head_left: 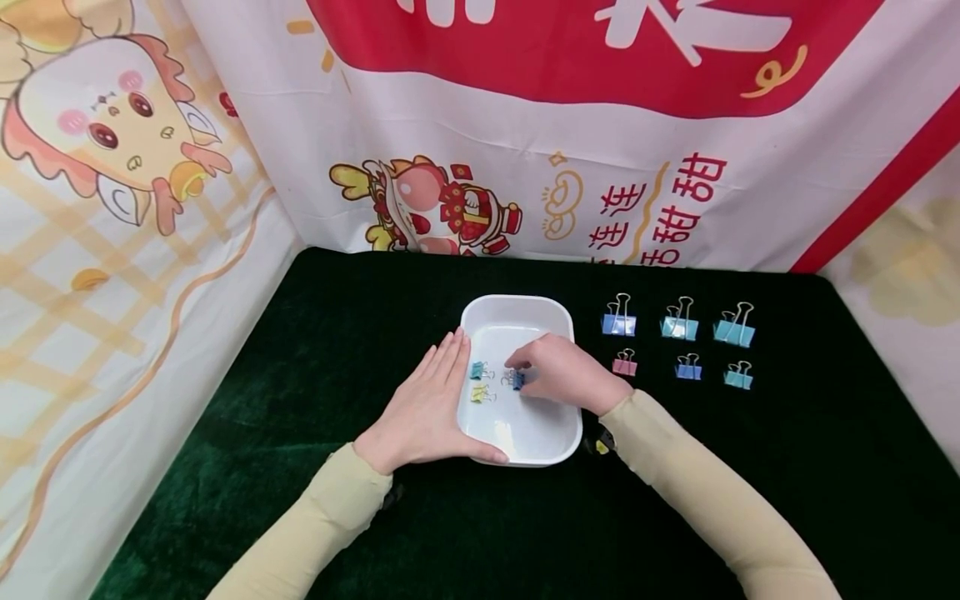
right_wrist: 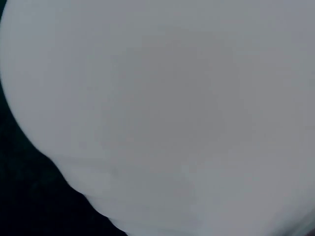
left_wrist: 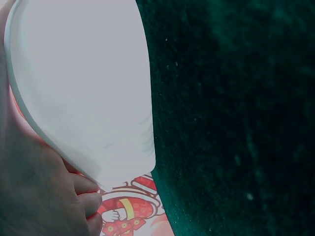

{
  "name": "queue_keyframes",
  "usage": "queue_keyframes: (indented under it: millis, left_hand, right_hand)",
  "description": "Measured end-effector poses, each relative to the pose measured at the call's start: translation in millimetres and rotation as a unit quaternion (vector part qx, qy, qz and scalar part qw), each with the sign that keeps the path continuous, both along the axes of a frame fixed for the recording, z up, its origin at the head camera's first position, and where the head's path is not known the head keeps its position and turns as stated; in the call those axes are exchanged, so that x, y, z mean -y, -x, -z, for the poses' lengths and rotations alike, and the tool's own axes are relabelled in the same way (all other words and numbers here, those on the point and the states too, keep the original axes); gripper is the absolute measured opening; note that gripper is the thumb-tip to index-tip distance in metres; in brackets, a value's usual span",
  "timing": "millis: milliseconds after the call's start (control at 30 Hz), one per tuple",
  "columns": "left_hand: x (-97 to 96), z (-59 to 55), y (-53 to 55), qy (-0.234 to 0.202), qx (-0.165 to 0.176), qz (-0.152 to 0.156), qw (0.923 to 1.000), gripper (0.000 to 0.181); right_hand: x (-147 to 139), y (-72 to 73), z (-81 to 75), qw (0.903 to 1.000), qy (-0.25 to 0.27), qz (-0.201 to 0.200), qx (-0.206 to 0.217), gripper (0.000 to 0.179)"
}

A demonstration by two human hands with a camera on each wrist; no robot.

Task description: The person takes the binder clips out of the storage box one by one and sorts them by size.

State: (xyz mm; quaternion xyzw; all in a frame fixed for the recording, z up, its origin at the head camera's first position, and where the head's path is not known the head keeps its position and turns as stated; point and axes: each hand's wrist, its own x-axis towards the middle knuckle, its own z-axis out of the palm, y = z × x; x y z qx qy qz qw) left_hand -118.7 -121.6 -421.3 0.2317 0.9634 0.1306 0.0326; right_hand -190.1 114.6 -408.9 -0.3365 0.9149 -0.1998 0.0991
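A: Edges, room?
B: Left edge of the bench (head_left: 240, 475) slants from upper centre-left to lower left. Wide strip of dark green cloth between it and the left hand (head_left: 420, 417). White tray (head_left: 525, 437) mid-frame, well short of the banner (head_left: 450, 117) at top. Right of tray: narrow strip of cloth, then six binder clips (head_left: 687, 367) in two rows, then the right edge slanting to lower right.
A: Pose?
B: Left: fingers straight along the tray's left wall, thumb out on its near rim. Right hand (head_left: 566, 372): over the tray's right wall, wrist bent in, forearm from lower right, thumb and fingers pinching the dark blue clip (head_left: 518, 381). Right wrist view is a pale blur, grip hidden there.
A: Clip vs hands?
B: Teal clip (head_left: 477, 371) and yellow clip (head_left: 478, 394) inside tray, near left fingers. Dark blue one just right of them, under right fingertips.
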Motion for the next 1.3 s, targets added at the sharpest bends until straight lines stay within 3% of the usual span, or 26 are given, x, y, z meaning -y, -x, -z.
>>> queue_keyframes:
  millis: [567,833,1300]
  left_hand:
    - [-0.2,-0.3,-0.2,0.003,0.006,-0.001,1.0,0.149]
    - [0.1,-0.3,0.0,0.001,0.002,-0.002,1.0,0.15]
    - [-1.8,-0.3,-0.4,-0.01,0.005,-0.006,0.9999,0.149]
  right_hand:
    - [0.6,-2.0,5.7,0.9993,-0.023,-0.003,-0.029,0.021]
    - [-8.4,-1.4,-3.3,0.9969,0.078,0.011,0.004,0.023]
    - [-58.2,-9.1,-33.9,0.9764,0.201,0.066,-0.041,0.022]
